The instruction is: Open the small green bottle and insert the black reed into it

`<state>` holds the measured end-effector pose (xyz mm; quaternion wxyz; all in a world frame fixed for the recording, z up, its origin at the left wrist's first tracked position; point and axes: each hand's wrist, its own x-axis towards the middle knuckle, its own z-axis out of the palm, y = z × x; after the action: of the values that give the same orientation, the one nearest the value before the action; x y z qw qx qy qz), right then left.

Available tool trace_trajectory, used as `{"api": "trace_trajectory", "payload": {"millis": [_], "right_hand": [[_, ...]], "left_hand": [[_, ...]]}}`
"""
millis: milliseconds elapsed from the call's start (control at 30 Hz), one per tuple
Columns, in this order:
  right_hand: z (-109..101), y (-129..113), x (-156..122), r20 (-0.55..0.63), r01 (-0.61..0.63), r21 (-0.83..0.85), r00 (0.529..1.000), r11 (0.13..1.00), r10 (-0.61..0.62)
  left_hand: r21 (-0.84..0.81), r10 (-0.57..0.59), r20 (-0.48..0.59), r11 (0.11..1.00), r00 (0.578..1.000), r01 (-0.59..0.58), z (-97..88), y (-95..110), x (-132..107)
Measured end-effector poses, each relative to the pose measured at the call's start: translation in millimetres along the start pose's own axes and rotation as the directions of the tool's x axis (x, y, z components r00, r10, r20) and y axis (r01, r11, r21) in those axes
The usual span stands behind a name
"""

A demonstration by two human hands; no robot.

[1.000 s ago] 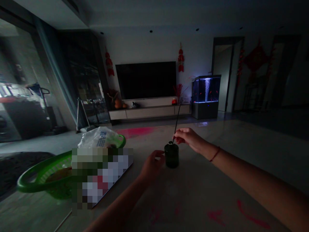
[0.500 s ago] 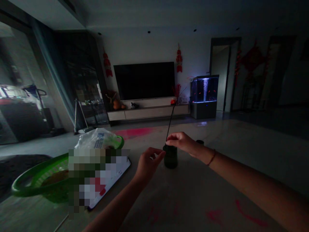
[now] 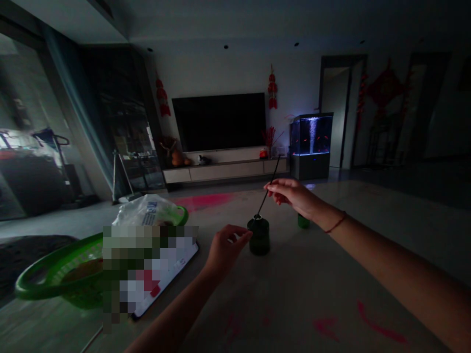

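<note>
A small dark green bottle (image 3: 259, 241) with a pale ring at its mouth stands on the tabletop. My left hand (image 3: 225, 247) is at its left side, thumb and forefinger closed against the shoulder. Between the fingertips of my right hand (image 3: 292, 193) is a thin dark stick (image 3: 262, 202), gripped around its middle. The stick slants up to the right and its lower part crosses the bottle's mouth. Whether its end is inside the bottle or at my left fingertips is too dark to tell. Behind my right wrist sits a small green cap-like piece (image 3: 303, 221).
On the left, a green plastic basket (image 3: 40, 290) holds a plastic bag (image 3: 142, 212). A phone-like slab (image 3: 172, 271), partly blurred out, leans against it. Pink smears (image 3: 382, 326) mark the tabletop (image 3: 294, 294). Beyond are a television (image 3: 221, 122), a low cabinet and a lit aquarium (image 3: 312, 137).
My right hand has moved up and right, away from the bottle's mouth, along the stick. The stick leans further right. The mouth and the small green piece show more. My left hand stays put.
</note>
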<state>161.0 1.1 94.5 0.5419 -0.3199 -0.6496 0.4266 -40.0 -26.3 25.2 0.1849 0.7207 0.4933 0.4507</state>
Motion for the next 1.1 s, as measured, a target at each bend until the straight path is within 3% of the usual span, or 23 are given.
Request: {"api": "trace_trajectory", "payload": {"millis": [233,433,633,733,900,1100], "right_hand": [[-19.9,-0.1,5.9,-0.142,0.048,0.003,0.989,0.999,-0.047],[-25.9,-2.7,8.8,-0.25,0.12,-0.097,0.958,0.988,-0.141],[-25.7,-2.5,9.3,-0.243,0.148,-0.134,0.954,0.98,-0.177],[-23.7,-4.1,8.5,-0.202,0.168,-0.15,0.96,0.974,-0.196],[-20.9,-13.2,5.6,-0.264,0.222,-0.155,0.93,0.963,-0.256],[-22.0,-15.8,5.5,-0.259,0.231,-0.161,0.928,0.96,-0.266]], "left_hand": [[-0.069,-0.027,0.005,0.997,1.0,0.027,2.8,-11.0,3.3],[-0.095,-0.139,0.159,0.983,0.977,0.155,9.4,-19.6,0.6],[-0.105,-0.143,0.265,0.979,0.954,0.176,11.9,-23.8,-1.1],[-0.153,-0.128,0.26,0.973,0.957,0.172,14.0,-27.7,0.3],[-0.257,-0.089,0.255,0.954,0.963,0.156,16.0,-31.6,2.2],[-0.294,-0.116,0.294,0.933,0.949,0.205,12.5,-24.6,2.0]]}}
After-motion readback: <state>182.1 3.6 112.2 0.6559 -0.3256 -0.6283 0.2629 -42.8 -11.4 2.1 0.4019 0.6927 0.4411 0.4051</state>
